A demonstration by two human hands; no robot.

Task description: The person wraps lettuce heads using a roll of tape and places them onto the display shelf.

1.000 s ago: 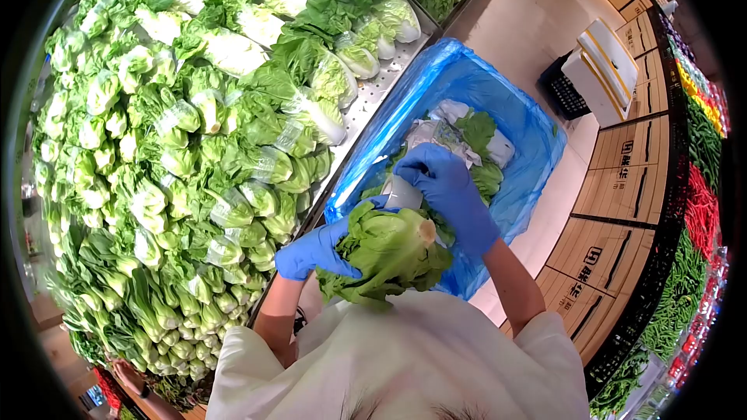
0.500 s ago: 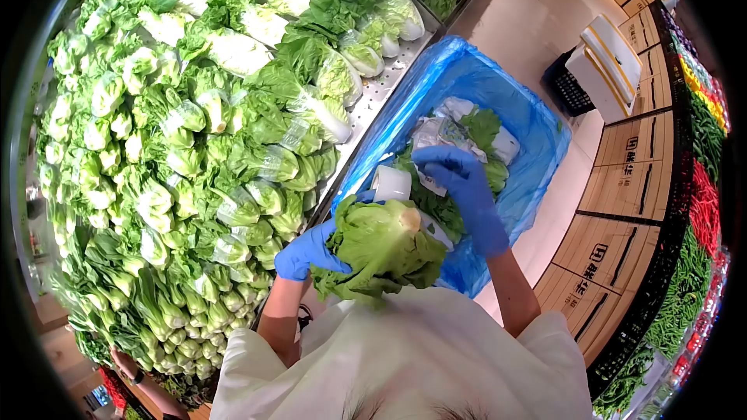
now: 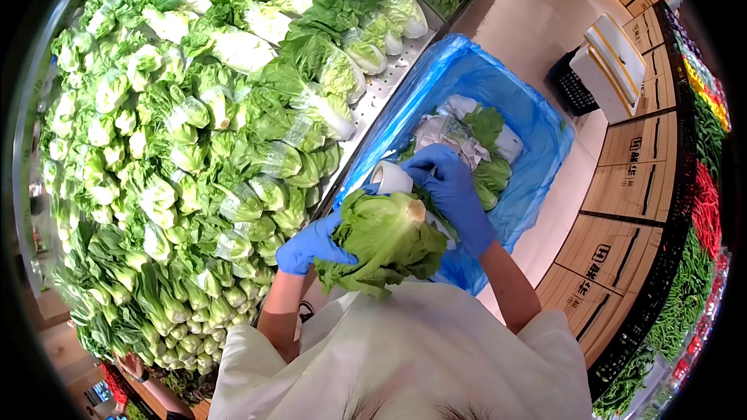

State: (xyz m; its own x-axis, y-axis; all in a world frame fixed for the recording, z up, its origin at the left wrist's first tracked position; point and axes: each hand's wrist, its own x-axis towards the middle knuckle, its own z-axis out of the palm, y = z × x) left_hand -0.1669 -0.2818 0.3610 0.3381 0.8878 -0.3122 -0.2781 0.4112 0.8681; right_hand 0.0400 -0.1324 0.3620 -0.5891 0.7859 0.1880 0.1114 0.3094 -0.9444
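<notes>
Left of the fingers [image 3: 437, 160], showing heaped leafy greens [image 3: 187, 155], and farther forward long cabbages [image 3: 240, 50] on a metal shelf [image 3: 378, 89]. Forward and right of the fingers, seeing a white box [image 3: 608, 78] beside a black crate [image 3: 570, 87] on the floor [image 3: 510, 8]. Farther right, seeing wooden panels [image 3: 618, 250], then red vegetables [image 3: 705, 214]. Low and far left of the fingers, showing another person's hand [image 3: 131, 365].

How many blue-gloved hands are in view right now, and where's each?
2. The left hand holds the lettuce at its left side; the right hand is beside the white roll, over the blue-lined bin.
</notes>
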